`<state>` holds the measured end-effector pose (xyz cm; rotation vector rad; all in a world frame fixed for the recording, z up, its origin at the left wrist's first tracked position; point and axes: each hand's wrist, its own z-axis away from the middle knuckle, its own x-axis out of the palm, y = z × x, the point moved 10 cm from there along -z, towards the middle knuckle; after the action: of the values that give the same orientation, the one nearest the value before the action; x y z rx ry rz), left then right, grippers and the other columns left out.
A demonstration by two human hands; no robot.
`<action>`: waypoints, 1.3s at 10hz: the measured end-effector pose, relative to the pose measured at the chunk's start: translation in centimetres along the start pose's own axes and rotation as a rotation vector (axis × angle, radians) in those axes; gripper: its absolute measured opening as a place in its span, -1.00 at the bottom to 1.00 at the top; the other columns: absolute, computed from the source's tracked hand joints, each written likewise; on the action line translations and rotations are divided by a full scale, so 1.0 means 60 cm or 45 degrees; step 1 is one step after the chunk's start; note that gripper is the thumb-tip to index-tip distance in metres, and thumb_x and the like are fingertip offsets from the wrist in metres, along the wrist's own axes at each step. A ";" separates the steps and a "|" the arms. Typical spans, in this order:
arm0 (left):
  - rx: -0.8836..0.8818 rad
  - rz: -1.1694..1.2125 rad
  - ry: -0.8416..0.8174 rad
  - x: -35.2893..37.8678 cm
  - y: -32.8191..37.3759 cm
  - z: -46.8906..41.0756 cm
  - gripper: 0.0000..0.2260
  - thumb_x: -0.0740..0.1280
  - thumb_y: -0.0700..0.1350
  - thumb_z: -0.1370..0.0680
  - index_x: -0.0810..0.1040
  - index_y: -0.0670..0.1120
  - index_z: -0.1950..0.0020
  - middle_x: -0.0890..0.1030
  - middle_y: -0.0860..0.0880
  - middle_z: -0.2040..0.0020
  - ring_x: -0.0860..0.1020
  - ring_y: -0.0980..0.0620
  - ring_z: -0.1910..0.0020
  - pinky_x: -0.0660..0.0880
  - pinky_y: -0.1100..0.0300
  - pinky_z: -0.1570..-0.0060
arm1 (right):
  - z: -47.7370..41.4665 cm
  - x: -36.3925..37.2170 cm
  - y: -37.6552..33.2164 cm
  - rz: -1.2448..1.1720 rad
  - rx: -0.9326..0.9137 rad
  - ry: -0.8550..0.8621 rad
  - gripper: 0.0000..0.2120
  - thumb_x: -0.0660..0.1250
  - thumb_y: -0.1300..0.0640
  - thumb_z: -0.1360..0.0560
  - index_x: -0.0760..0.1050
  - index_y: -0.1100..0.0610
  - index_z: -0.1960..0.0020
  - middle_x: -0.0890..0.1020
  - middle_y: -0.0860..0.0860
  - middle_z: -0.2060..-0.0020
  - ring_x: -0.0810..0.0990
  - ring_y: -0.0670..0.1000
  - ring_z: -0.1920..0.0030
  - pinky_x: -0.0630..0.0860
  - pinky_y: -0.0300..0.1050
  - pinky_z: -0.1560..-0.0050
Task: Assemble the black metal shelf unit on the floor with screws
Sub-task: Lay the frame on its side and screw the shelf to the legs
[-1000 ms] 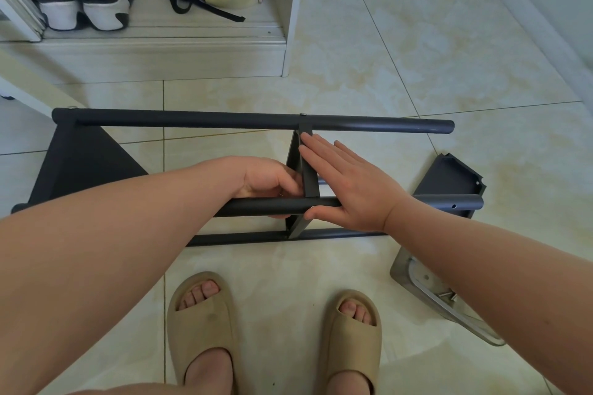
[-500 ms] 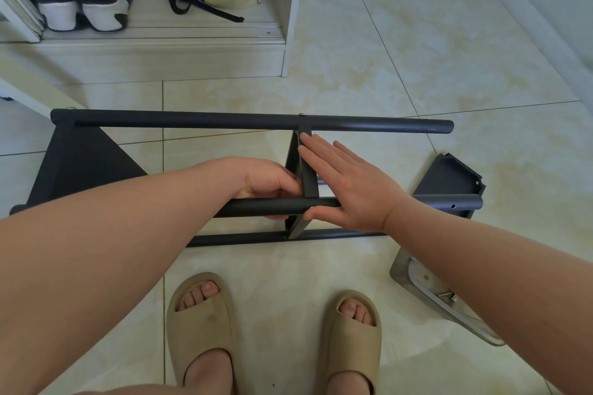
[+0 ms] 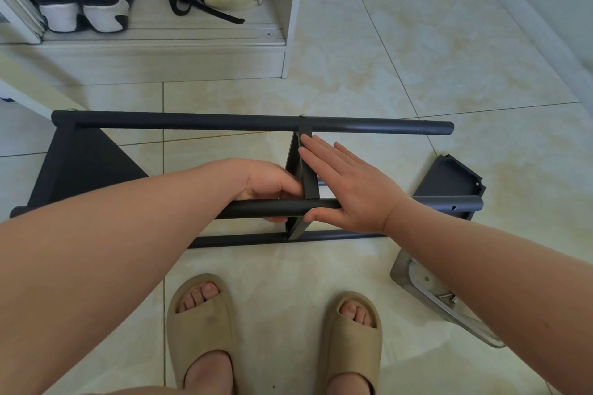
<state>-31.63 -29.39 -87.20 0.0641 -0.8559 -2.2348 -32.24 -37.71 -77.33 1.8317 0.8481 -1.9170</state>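
Pale floor tiles (image 3: 417,51) carry the half-built shelf unit (image 3: 244,123) lying on its side, where the left hand (image 3: 272,184) curls round the near tube (image 3: 256,208) and the right hand (image 3: 346,189) lies flat and open against the middle panel (image 3: 308,183), which, judging by its tilt, could slip out of line before screws go in.

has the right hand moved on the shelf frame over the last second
No. The right hand lies flat against the middle panel, fingertips as near the far tube as before.
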 end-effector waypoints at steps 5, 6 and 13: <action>-0.025 -0.024 0.006 0.001 -0.002 0.003 -0.88 0.30 -0.14 -0.61 0.63 -0.12 -0.02 0.67 -0.04 0.23 0.59 0.03 0.16 0.55 0.08 -0.04 | 0.000 0.000 -0.001 0.005 -0.009 0.005 -0.06 0.09 -0.44 -0.54 0.07 0.23 -0.63 0.07 0.11 -0.63 0.06 0.10 -0.63 0.07 0.11 -0.61; 0.037 -0.007 0.025 -0.003 0.006 0.004 -0.90 0.30 -0.22 -0.60 0.61 -0.14 0.03 0.66 -0.07 0.23 0.59 0.01 0.18 0.54 0.07 -0.04 | 0.000 0.000 -0.001 0.005 -0.008 0.016 -0.06 0.11 -0.43 -0.53 0.09 0.24 -0.63 0.08 0.12 -0.63 0.07 0.10 -0.62 0.08 0.12 -0.60; 0.077 0.030 -0.038 0.001 0.010 0.003 -0.86 0.27 -0.29 -0.58 0.61 -0.14 0.06 0.64 -0.09 0.21 0.59 0.01 0.24 0.53 0.10 0.06 | 0.000 0.000 0.000 0.019 -0.010 0.001 -0.06 0.08 -0.45 -0.54 0.07 0.23 -0.63 0.06 0.11 -0.63 0.06 0.10 -0.63 0.09 0.13 -0.60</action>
<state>-31.36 -29.65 -86.65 0.0494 -0.9361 -2.1928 -32.24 -37.72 -77.34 1.8290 0.8391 -1.9016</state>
